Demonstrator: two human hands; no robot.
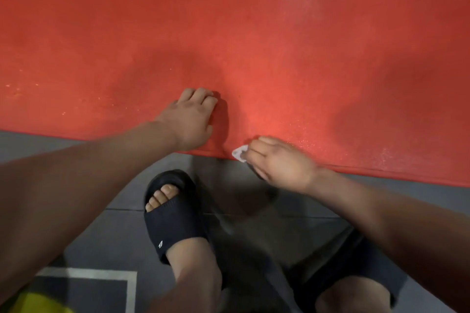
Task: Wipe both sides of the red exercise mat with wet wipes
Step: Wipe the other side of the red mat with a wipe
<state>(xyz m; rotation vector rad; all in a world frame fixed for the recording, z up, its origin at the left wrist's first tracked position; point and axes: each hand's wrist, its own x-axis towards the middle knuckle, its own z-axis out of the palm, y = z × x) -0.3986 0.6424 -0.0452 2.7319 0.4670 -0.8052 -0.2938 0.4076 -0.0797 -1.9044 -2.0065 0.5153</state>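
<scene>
Hands at the red mat's (254, 33) near edge.
Left hand (189, 119), fingers (203, 96) bent, likely steadies it; right hand (279, 162) pinches a wipe (239, 154).

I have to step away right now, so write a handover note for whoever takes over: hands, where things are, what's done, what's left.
Left hand rests on the red mat close to its near edge, fingers curled, holding nothing visible.
Right hand pinches a wet wipe at the mat's near edge.
Done: unclear how much is wiped.
Left: likely the rest of this side; the underside cannot be judged.
</scene>
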